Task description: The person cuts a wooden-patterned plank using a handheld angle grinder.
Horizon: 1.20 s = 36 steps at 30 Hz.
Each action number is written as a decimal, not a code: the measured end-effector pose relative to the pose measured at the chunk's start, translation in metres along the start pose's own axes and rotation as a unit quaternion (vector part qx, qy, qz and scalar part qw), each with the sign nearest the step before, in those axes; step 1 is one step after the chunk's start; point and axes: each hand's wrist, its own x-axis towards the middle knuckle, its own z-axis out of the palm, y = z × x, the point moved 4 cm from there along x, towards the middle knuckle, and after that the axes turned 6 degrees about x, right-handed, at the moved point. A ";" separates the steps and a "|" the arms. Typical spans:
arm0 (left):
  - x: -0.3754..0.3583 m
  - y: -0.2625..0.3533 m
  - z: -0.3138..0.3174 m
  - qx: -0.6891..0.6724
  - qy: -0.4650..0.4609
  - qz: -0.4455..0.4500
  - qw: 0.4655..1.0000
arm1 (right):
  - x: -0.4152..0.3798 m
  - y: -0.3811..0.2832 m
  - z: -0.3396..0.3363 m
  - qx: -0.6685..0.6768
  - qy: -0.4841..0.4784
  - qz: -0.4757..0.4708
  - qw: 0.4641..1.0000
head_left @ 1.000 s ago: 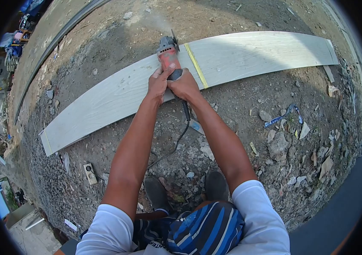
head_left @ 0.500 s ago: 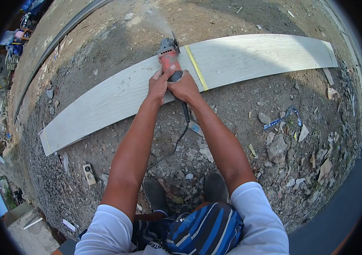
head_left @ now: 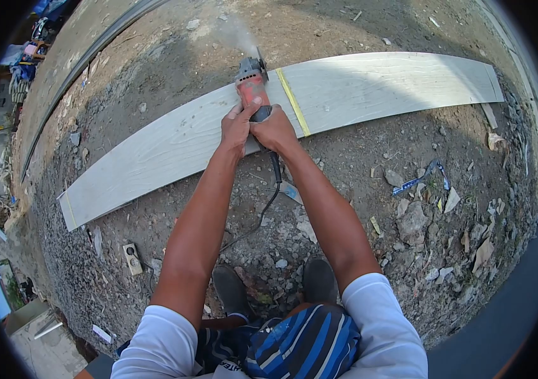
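Observation:
Both hands hold a red and grey angle grinder (head_left: 251, 85) over a long pale wood-grained board (head_left: 370, 85) lying on the ground. My left hand (head_left: 236, 128) wraps the left side of its body, and my right hand (head_left: 274, 129) grips the black rear handle. The dark disc (head_left: 261, 62) is at the far edge of the board, with pale dust rising beyond it. A yellow strip (head_left: 293, 102) crosses the board just right of the tool. From the handle a black cable (head_left: 271, 201) runs down toward my feet.
A socket block (head_left: 132, 259) lies on the gravel at the lower left. Stones, a large rock (head_left: 413, 221) and a blue strap (head_left: 432, 174) are on the right. My shoes (head_left: 319, 280) stand below the board. A dark pipe (head_left: 73, 85) curves along the upper left.
The dust cloud beyond the disc has grown denser. My hands and the grinder have hardly moved.

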 end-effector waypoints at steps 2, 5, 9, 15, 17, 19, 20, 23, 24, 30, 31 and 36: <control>0.002 -0.002 -0.001 0.001 0.002 0.001 1.000 | 0.000 -0.001 0.000 0.000 -0.001 0.001 1.000; 0.004 -0.004 -0.003 -0.004 -0.004 -0.002 1.000 | -0.001 -0.002 -0.001 -0.002 -0.002 0.003 1.000; 0.008 -0.006 -0.004 0.000 -0.007 -0.006 1.000 | -0.001 -0.003 -0.002 -0.004 -0.003 0.007 1.000; 0.008 -0.006 -0.004 0.003 0.003 -0.011 1.000 | 0.000 -0.003 -0.002 -0.006 -0.008 0.019 1.000; 0.008 -0.006 -0.004 0.003 0.003 -0.013 1.000 | 0.002 -0.002 -0.002 -0.006 -0.013 0.020 1.000; 0.008 -0.005 -0.004 0.001 0.003 -0.012 1.000 | 0.003 -0.001 -0.001 -0.006 -0.017 0.021 1.000; 0.007 -0.005 -0.004 0.001 0.003 -0.012 1.000 | 0.003 -0.001 0.000 -0.006 -0.015 0.022 1.000; 0.009 -0.006 -0.005 0.002 0.009 -0.014 1.000 | 0.004 -0.001 0.000 -0.005 -0.018 0.023 1.000; 0.010 -0.008 -0.006 0.004 0.013 -0.015 1.000 | 0.004 -0.001 0.000 -0.005 -0.023 0.025 0.999; 0.013 -0.011 -0.008 0.006 0.015 -0.019 1.000 | 0.004 -0.002 -0.001 -0.009 -0.023 0.023 0.999; 0.014 -0.011 -0.008 0.004 0.015 -0.020 1.000 | 0.004 -0.002 -0.001 -0.008 -0.023 0.023 0.999; 0.015 -0.010 -0.009 0.014 0.025 -0.022 0.999 | 0.005 -0.003 -0.001 -0.014 -0.018 0.027 0.999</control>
